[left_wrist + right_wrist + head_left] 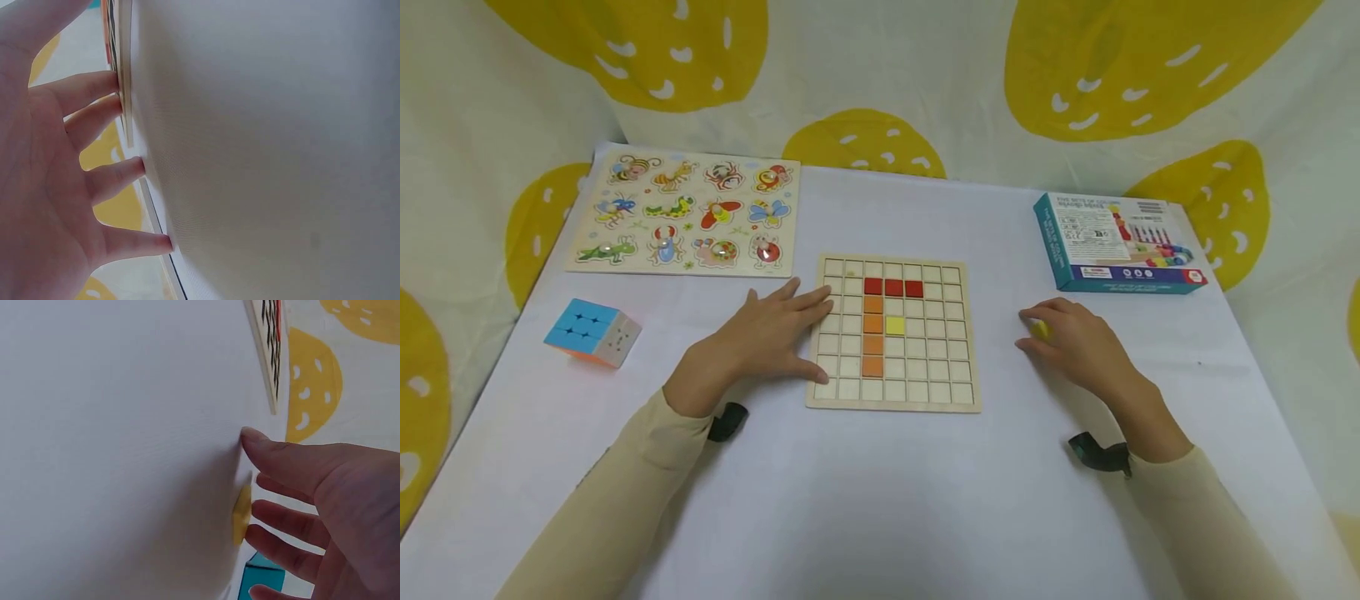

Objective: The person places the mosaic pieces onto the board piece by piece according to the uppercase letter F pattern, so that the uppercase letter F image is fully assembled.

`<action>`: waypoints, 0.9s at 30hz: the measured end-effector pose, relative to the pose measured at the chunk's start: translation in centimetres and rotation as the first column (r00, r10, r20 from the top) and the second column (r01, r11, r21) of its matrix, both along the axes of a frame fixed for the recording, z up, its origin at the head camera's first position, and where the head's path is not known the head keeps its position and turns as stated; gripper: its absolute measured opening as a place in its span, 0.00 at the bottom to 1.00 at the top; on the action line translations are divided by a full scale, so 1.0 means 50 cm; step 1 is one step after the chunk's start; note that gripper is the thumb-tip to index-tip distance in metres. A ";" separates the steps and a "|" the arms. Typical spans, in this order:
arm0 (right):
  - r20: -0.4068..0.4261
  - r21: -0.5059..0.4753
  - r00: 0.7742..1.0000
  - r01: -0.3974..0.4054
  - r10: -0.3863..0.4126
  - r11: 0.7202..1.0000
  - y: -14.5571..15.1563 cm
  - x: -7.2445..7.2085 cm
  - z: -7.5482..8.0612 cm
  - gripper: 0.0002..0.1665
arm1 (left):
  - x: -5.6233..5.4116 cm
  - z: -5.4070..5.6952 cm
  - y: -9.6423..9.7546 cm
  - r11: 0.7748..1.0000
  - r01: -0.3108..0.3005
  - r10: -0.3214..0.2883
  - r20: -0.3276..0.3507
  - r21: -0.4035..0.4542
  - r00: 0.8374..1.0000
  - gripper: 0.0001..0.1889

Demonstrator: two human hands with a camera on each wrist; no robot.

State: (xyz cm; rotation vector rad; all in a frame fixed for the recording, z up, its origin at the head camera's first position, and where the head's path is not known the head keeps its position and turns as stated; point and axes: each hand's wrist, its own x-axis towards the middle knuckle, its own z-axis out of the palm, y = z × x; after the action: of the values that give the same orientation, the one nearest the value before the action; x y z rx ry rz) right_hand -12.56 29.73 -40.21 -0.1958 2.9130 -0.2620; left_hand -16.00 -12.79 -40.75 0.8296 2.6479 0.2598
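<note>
A square wooden grid board lies mid-table in the head view. Red tiles form a short row on it, several orange tiles run down a column, and one yellow tile sits beside them. My left hand rests with spread fingers at the board's left side, thumb and fingertips on its frame. Right of the board, my right hand is over a loose yellow piece. In the right wrist view its fingertips touch that piece, while the thumb stands apart from it.
An insect puzzle board lies at the back left, a blue-topped puzzle cube in front of it. At the back right is a teal and white box. Patterned cloth hangs behind the table.
</note>
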 end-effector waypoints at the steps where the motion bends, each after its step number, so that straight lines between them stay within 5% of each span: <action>1: 0.004 0.002 1.000 0.013 -0.013 1.000 0.004 0.001 -0.003 0.30 | 0.000 0.000 0.000 1.000 0.000 0.000 0.001 0.000 1.000 0.59; 9: -0.017 0.012 0.998 0.065 -0.065 0.998 0.021 0.008 -0.006 0.29 | -0.002 0.002 0.002 1.000 0.002 -0.002 0.000 -0.001 1.000 0.59; 20: -0.057 -0.100 0.995 0.076 -0.082 0.992 0.021 0.016 -0.008 0.25 | 0.001 -0.003 -0.001 1.000 0.014 -0.014 -0.006 -0.026 1.000 0.59; 27: -0.122 -0.171 0.992 -0.016 -0.005 0.985 -0.007 0.011 -0.002 0.22 | 0.005 -0.003 -0.006 0.999 0.029 -0.029 -0.003 -0.036 1.000 0.58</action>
State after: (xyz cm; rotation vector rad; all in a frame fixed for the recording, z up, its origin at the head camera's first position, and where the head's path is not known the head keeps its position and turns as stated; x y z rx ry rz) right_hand -12.02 29.37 -40.31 -0.2561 3.0097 -0.5194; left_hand -15.76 -13.10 -40.92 0.8573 2.6330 0.2023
